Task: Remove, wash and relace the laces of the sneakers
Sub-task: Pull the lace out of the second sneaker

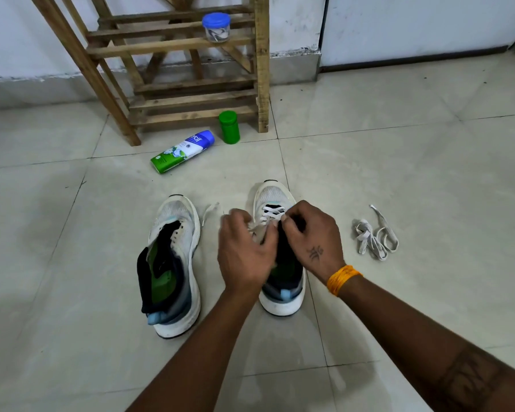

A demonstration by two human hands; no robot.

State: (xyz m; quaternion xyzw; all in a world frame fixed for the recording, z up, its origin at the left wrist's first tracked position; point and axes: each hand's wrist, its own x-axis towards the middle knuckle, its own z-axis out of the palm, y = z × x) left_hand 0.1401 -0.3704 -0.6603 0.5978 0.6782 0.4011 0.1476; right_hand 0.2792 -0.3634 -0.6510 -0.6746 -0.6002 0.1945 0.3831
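Note:
Two white sneakers with dark heels stand on the tiled floor. The left sneaker (173, 263) has no lace, and its tongue is pulled open. The right sneaker (275, 200) holds a white lace (272, 211) crossed through its front eyelets. My left hand (244, 254) and my right hand (309, 236) meet over its tongue, each pinching the lace. A loose end of that lace (210, 211) trails on the floor between the shoes. A second white lace (375, 237) lies bundled on the floor to the right.
A wooden rack (191, 69) stands against the far wall, with a blue-lidded jar (216, 26) on a shelf. A green container (229, 127) stands upright and a blue-capped bottle (182, 151) lies on its side on the floor in front of the rack.

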